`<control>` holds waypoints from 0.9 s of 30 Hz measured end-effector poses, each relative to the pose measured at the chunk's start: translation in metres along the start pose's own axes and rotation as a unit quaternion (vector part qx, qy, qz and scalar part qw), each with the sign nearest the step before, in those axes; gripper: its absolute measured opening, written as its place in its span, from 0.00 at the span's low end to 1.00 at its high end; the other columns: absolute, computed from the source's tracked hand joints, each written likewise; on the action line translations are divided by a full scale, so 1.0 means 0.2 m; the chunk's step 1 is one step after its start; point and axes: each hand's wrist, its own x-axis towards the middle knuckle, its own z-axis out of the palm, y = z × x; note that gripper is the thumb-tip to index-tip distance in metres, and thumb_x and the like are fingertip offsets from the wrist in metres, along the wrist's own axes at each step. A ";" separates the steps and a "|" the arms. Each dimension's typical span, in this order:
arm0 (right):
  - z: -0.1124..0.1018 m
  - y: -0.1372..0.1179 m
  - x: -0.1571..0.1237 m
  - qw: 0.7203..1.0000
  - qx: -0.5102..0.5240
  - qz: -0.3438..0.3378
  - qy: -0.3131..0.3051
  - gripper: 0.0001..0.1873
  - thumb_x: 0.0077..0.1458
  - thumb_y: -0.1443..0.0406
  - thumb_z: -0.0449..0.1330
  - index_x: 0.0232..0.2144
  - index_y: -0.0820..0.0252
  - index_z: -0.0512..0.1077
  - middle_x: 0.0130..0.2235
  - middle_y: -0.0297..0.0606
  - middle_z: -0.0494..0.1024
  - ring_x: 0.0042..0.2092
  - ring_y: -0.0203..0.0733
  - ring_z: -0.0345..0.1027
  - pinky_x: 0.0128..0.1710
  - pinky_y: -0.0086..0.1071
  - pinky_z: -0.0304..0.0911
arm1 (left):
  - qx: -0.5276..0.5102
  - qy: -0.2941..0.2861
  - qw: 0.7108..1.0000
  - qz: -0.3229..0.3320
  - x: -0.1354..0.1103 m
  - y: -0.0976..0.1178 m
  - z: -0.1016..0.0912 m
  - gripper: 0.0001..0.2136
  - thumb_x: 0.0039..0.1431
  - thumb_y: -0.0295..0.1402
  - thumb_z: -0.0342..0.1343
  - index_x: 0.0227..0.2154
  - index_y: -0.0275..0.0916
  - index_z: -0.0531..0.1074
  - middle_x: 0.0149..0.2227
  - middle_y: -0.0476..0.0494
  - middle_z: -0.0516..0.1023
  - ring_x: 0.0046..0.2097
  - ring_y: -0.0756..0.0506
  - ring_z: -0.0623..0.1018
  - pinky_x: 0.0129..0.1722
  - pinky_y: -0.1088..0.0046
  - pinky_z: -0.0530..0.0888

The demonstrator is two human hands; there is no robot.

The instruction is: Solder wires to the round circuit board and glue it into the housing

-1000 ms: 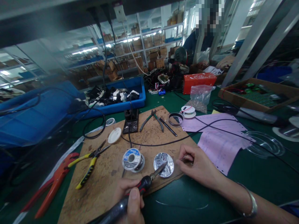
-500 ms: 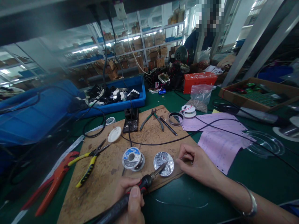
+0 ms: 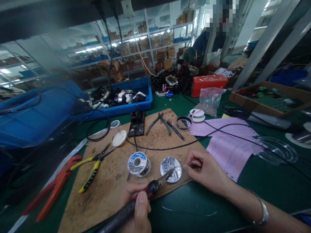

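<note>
My left hand (image 3: 136, 204) grips a black soldering iron (image 3: 143, 197) with a red collar; its metal tip rests on a small round circuit board (image 3: 170, 169) lying on the brown work board (image 3: 109, 181). My right hand (image 3: 206, 173) sits just right of the circuit board, fingers pinched on a thin piece of solder wire pointing toward it. A spool of solder (image 3: 137, 163) stands just left of the circuit board.
Yellow-handled pliers (image 3: 93, 165), red cutters (image 3: 54, 187), grey pliers (image 3: 157, 123) and a black iron stand (image 3: 136, 126) lie around the board. Pink papers (image 3: 228, 142) lie right, a blue bin (image 3: 126, 97) behind. Another person stands at the far side.
Almost nothing differs; the view has shifted slightly and both hands hold the same pose at the circuit board.
</note>
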 end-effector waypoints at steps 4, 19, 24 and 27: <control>0.00 -0.01 0.00 1.000 -0.013 0.002 -0.002 0.07 0.49 0.64 0.57 0.22 0.59 0.65 0.21 0.29 0.63 0.23 0.33 0.55 0.22 0.28 0.48 | 0.003 -0.004 1.000 -0.004 -0.01 0.01 0.00 0.13 0.51 0.44 0.59 0.21 0.38 0.73 0.11 0.54 0.64 0.13 0.53 0.63 0.11 0.82 0.61; 0.01 0.00 0.00 0.999 -0.011 0.018 -0.029 0.08 0.51 0.62 0.57 0.24 0.59 0.67 0.21 0.29 0.63 0.24 0.35 0.55 0.24 0.30 0.50 | 0.023 0.063 0.995 -0.070 -0.07 0.11 0.09 0.12 0.51 0.42 0.56 0.22 0.39 0.69 0.12 0.57 0.60 0.16 0.56 0.60 0.18 0.83 0.58; 0.00 0.00 0.00 1.000 -0.003 0.009 -0.017 0.08 0.56 0.61 0.53 0.28 0.58 0.65 0.23 0.29 0.61 0.25 0.35 0.54 0.26 0.30 0.50 | 0.029 0.038 0.999 -0.012 -0.03 0.06 0.04 0.11 0.51 0.41 0.57 0.21 0.39 0.71 0.13 0.55 0.64 0.15 0.56 0.62 0.15 0.84 0.60; -0.01 0.00 -0.01 1.000 -0.015 0.007 -0.007 0.09 0.56 0.61 0.53 0.27 0.59 0.66 0.21 0.26 0.55 0.24 0.34 0.50 0.24 0.29 0.48 | 0.039 0.014 0.997 0.060 0.00 0.03 0.00 0.11 0.51 0.40 0.58 0.20 0.39 0.72 0.14 0.53 0.68 0.13 0.54 0.64 0.11 0.82 0.60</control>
